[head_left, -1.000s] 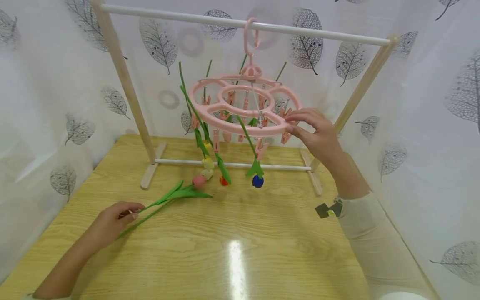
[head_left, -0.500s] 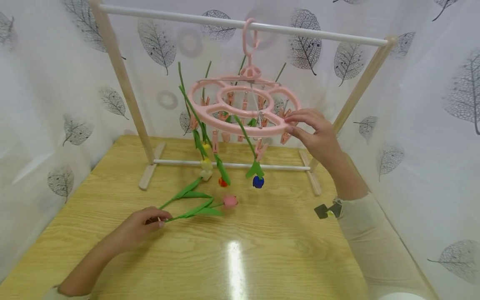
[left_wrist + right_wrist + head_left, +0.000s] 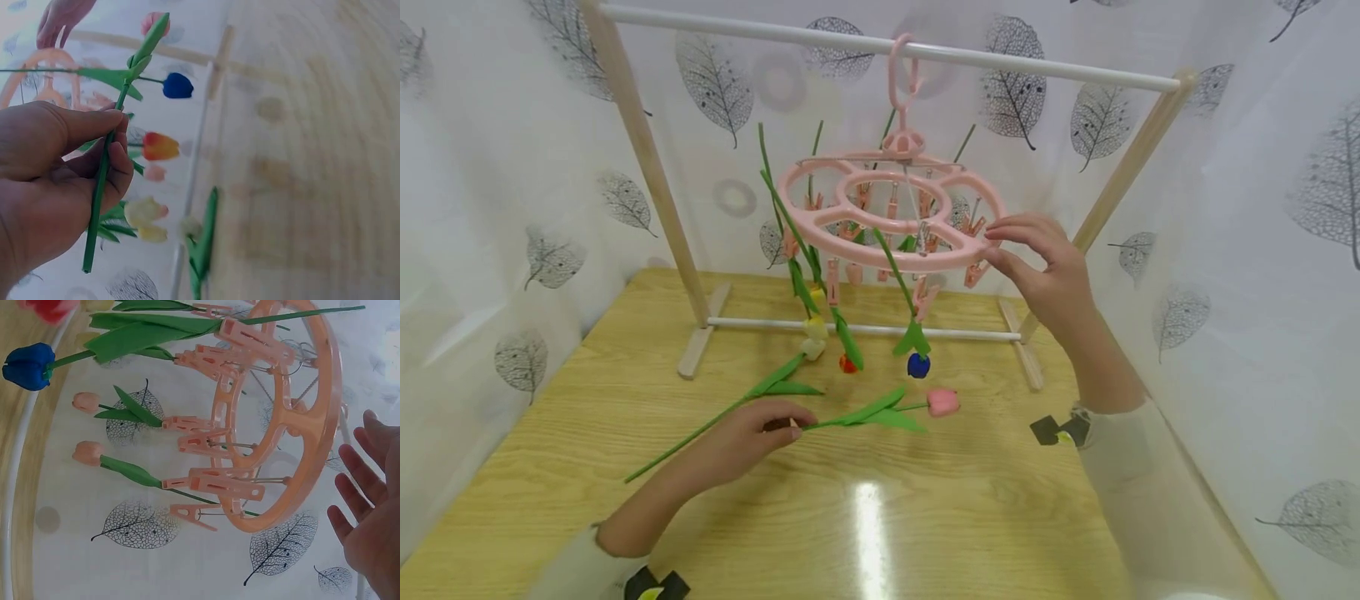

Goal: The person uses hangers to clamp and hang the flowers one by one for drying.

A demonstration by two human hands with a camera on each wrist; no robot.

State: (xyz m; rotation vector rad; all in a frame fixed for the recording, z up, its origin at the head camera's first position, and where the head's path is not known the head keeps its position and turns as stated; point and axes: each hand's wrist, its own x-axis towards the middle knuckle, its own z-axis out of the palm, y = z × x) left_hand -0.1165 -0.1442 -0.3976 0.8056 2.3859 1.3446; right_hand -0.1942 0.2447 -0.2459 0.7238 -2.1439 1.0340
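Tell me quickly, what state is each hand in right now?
Left hand: closed, holding the pink tulip by its stem.
Right hand: open, right beside the pink hanger; whether it touches cannot be told.

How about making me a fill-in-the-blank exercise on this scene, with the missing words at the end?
1. The left hand grips the stem of a held tulip whose petals are ____.
2. The pink hanger hangs from a bar coloured ____.
3. The blue tulip is clipped so that it hangs upside ____.
4. A loose tulip lies on the ____.

Missing words: pink; white; down; table.
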